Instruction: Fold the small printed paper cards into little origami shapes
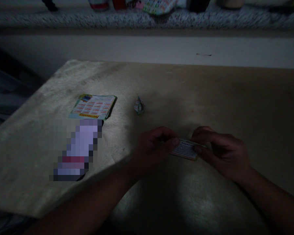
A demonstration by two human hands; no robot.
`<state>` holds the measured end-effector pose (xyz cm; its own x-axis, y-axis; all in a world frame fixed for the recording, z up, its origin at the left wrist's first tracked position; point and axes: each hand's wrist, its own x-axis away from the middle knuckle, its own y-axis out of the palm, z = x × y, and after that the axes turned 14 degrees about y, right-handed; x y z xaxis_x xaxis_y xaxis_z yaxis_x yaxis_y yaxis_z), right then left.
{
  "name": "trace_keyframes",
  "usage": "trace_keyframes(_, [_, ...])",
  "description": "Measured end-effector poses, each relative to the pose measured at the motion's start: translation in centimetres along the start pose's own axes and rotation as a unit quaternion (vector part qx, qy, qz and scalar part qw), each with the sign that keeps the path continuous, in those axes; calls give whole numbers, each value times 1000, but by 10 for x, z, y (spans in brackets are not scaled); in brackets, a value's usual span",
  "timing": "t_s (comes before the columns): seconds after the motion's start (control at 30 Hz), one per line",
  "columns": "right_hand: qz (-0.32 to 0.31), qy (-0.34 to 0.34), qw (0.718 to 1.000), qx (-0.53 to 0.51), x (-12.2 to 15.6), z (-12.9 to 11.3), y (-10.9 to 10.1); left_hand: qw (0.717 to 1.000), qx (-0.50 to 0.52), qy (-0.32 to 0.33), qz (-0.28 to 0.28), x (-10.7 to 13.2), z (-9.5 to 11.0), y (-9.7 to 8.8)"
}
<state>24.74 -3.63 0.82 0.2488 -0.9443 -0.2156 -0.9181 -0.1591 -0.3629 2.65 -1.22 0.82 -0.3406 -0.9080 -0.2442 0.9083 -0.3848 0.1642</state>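
Between my two hands is a small printed paper card point(185, 149), held just above the table and covered in fine lines of text. My left hand point(158, 142) pinches its left end, thumb on top. At the card's right end, my right hand point(221, 151) grips the edge between thumb and fingers. A small folded paper piece point(139, 106) with a pointed top stands farther back on the table. To the left lies a stack of printed calendar cards point(94, 107), with rows of small red and white blocks on the top one.
A phone point(82, 143), its lit screen blurred out, lies in front of the card stack. The pale table point(235, 98) meets a white wall point(147, 47). Above runs a speckled stone ledge point(127, 20) with jars and a colourful wrapper point(159, 6). The scene is dim.
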Motion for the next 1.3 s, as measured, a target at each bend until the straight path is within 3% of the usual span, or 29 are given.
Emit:
trace_keyframes(0.13, [-36, -20, 999, -4, -3, -4, 4, 996, 76, -34, -15, 0, -2, 4])
trace_keyframes(0.33, [-75, -45, 994, -59, -5, -7, 6, 983, 160, -89, 8, 1, -4, 9])
trace_keyframes(0.57, [-69, 20, 993, -88, 0, -5, 5, 990, 122, -63, 6, 3, -2, 7])
trace_keyframes(1.03, [-100, -39, 989, -101, -4, -10, 5, 977, 174, -119, 5, -1, -3, 10])
trace_keyframes(1.3, [-56, 22, 995, -82, -1, -9, 4, 988, 108, -108, 11, 0, -4, 5])
